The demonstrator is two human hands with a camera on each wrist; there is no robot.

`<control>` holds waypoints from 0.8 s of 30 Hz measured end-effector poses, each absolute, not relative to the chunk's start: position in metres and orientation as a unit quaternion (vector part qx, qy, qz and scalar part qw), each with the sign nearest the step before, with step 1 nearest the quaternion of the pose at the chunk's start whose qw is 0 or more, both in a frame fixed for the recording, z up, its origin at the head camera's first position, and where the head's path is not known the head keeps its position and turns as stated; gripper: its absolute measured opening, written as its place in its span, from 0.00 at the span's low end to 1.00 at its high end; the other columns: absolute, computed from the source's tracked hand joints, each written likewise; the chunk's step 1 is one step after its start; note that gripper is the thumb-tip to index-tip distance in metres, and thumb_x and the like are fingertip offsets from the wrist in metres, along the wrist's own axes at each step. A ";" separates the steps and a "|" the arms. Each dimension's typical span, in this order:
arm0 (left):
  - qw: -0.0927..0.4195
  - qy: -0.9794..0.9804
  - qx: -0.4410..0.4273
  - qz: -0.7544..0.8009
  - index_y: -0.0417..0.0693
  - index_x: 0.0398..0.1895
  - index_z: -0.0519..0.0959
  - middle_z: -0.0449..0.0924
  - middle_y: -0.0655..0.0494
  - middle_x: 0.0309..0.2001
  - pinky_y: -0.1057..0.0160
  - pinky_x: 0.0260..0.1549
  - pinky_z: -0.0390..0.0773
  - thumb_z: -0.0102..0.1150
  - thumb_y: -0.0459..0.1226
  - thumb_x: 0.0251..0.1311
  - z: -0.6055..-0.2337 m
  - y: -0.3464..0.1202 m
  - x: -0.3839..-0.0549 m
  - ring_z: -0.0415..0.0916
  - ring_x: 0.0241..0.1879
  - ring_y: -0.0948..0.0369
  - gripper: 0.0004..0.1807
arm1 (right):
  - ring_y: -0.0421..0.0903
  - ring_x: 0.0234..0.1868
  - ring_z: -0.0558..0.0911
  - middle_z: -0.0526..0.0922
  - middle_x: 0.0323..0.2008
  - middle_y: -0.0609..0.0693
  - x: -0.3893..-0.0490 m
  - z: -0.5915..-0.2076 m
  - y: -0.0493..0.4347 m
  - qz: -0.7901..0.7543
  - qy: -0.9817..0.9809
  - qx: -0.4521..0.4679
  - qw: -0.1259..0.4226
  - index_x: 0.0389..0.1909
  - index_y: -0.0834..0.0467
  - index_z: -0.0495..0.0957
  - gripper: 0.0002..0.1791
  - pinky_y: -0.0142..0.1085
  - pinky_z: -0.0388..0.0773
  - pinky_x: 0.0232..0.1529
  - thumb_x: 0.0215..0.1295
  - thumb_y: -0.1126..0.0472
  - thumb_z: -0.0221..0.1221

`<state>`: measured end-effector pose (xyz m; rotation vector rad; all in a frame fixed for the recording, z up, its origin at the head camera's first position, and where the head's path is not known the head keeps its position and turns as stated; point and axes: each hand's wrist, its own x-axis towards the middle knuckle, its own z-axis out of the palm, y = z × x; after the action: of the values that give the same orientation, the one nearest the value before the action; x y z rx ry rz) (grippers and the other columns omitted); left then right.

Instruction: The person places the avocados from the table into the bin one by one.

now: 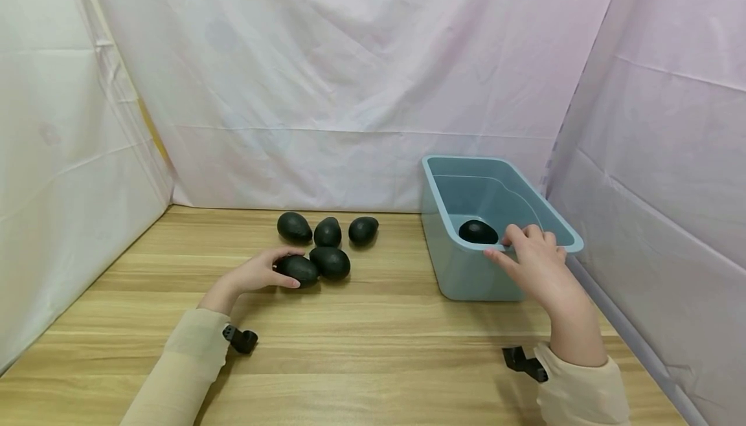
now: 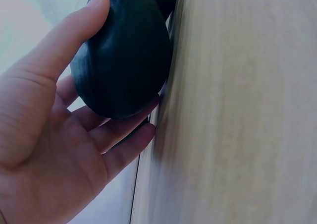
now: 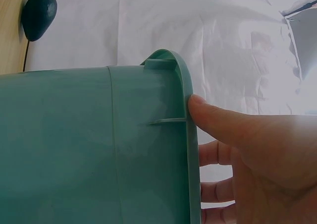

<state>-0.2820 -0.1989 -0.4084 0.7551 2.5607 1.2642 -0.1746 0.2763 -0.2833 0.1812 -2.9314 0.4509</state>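
My left hand [image 1: 256,274] grips a dark green avocado [image 1: 298,271] on the table, thumb on the near side and fingers round the far side. In the left wrist view the thumb lies over this avocado [image 2: 121,55] and the fingers pass beneath it. Touching its right side is a second avocado [image 1: 330,263]. At the right, my right hand [image 1: 539,267] holds the near rim of a blue-green plastic bin [image 1: 472,274], thumb outside and fingers over the edge. Inside the bin, near that rim, lies one avocado [image 1: 478,232].
Behind the left hand, three more avocados lie in a row: one at the left [image 1: 294,227], one in the middle [image 1: 327,232] and one at the right [image 1: 363,231]. White cloth [image 1: 326,89] hangs behind the wooden table [image 1: 361,361] and along both sides.
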 end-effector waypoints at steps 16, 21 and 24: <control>0.063 0.863 0.236 0.442 0.42 0.63 0.71 0.73 0.45 0.56 0.47 0.53 0.66 0.74 0.45 0.48 -0.407 -0.202 -0.285 0.70 0.54 0.50 0.39 | 0.67 0.46 0.60 0.66 0.43 0.65 -0.175 -0.282 0.276 0.149 -0.983 0.061 0.088 0.43 0.61 0.69 0.24 0.68 0.52 0.43 0.67 0.42 0.55; 0.042 0.865 0.230 0.444 0.44 0.63 0.72 0.74 0.45 0.55 0.49 0.52 0.67 0.74 0.45 0.47 -0.404 -0.201 -0.286 0.72 0.51 0.51 0.38 | 0.67 0.46 0.60 0.66 0.44 0.65 -0.174 -0.282 0.276 0.150 -0.983 0.060 0.085 0.43 0.61 0.69 0.25 0.68 0.52 0.43 0.67 0.41 0.55; 0.032 0.866 0.226 0.445 0.45 0.63 0.71 0.73 0.45 0.56 0.50 0.50 0.68 0.74 0.46 0.48 -0.403 -0.201 -0.285 0.72 0.50 0.52 0.38 | 0.68 0.47 0.60 0.66 0.44 0.65 -0.174 -0.282 0.276 0.150 -0.983 0.060 0.083 0.44 0.61 0.69 0.25 0.68 0.52 0.43 0.68 0.41 0.54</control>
<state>-0.2854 -0.2008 -0.4028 0.6964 2.6654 1.3702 -0.1741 0.2758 -0.2824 0.1794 -2.9352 0.4473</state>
